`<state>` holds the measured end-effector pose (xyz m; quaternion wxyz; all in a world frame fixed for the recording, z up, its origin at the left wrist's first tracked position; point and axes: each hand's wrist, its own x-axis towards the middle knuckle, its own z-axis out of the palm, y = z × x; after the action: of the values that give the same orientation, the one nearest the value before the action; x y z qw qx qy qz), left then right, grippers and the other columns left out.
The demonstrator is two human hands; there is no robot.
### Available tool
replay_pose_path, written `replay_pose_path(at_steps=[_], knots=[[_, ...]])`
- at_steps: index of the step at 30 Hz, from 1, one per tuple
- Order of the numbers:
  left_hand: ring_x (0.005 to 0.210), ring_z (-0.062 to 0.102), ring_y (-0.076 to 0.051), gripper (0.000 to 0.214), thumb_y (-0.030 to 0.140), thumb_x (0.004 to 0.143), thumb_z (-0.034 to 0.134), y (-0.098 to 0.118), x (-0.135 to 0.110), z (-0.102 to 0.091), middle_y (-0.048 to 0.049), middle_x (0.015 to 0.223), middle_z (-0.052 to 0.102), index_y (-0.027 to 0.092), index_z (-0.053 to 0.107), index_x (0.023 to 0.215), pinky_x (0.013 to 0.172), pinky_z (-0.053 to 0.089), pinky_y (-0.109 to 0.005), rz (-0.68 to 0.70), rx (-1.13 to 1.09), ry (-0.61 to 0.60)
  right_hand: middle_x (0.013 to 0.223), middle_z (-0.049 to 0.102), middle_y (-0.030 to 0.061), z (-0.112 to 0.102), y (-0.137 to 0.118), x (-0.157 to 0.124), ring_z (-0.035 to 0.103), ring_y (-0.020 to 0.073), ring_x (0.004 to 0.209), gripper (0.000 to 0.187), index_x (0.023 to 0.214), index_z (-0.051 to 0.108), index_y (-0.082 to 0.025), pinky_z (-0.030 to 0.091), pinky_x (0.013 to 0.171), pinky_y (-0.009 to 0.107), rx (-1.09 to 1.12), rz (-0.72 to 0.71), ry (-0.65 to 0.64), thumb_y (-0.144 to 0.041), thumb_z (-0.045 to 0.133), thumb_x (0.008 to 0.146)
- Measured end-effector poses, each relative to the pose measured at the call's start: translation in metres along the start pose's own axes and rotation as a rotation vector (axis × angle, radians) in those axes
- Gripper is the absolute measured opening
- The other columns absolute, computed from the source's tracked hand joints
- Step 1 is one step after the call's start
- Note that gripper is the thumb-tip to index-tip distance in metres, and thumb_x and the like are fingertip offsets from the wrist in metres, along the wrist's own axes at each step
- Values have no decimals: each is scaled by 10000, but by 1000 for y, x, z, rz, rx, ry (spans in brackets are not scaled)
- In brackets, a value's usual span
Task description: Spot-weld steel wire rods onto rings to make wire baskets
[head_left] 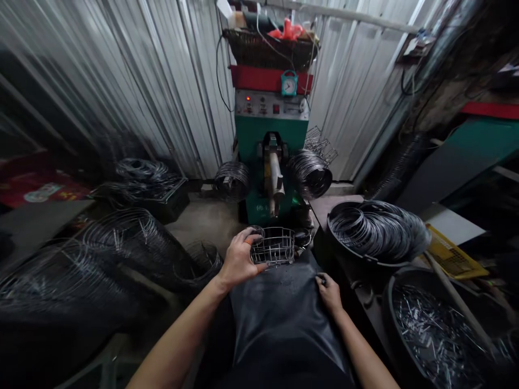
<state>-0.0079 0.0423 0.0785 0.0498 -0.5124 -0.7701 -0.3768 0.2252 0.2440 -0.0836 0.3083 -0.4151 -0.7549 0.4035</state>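
My left hand [242,253] is closed on the left end of a small wire basket [279,246], thumb below and fingers above. The basket is held over the front of a black apron [279,302] across my lap, just below the machine's welding arm [275,181]. To the right, at the apron's edge, my right hand [329,292] has its fingers curled in. A dark spot shows at its fingertips, too small to name.
Ahead stands a green machine [248,135] with wire coils [310,173] at its sides. On the right are a tub of wire rings [365,229] and a tub of short wire pieces [433,324]. Wire mesh rolls [133,243] lie at the left.
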Motion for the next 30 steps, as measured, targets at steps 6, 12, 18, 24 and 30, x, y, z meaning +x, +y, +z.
replay_pose_path(at_steps=[6, 12, 18, 24, 30], knots=[[1168, 465, -322, 638, 316, 508, 784, -14, 11, 30, -143, 1250, 491, 166, 549, 1083, 986, 396, -469, 29, 104, -47, 867, 701, 57, -11, -76, 17, 648, 201, 815, 218, 875, 653, -206, 467, 729, 279, -101, -272, -326, -340, 520, 766], [1160, 454, -335, 665, 343, 495, 786, -23, 25, 54, -152, 1223, 477, 143, 551, 1084, 987, 390, -471, 21, 97, -110, 746, 660, 6, 1, -165, 53, 608, 165, 669, 271, 941, 579, -217, 376, 578, 219, -467, -366, -525, -152, 601, 679], [1144, 447, -324, 645, 304, 512, 767, -27, 31, 67, -144, 1219, 452, 145, 533, 1091, 984, 386, -463, -44, 34, -119, 661, 601, -20, 48, -155, 59, 551, 139, 617, 91, 767, 551, -208, 367, 559, 210, -257, -292, -348, -183, 589, 688], [1164, 432, -322, 654, 273, 509, 752, -30, 36, 71, -134, 1229, 443, 162, 518, 1109, 999, 370, -470, -71, 14, -176, 771, 668, 16, 58, -139, 51, 616, 155, 731, 161, 825, 627, -185, 457, 670, 244, 22, -312, -425, -163, 488, 746], [1167, 444, -302, 645, 270, 503, 756, -34, 39, 68, -106, 1226, 445, 180, 527, 1099, 997, 390, -443, -118, -67, -217, 930, 666, 80, 39, -144, 62, 619, 187, 872, 201, 959, 642, -164, 477, 771, 300, -82, -544, -642, -162, 556, 778]])
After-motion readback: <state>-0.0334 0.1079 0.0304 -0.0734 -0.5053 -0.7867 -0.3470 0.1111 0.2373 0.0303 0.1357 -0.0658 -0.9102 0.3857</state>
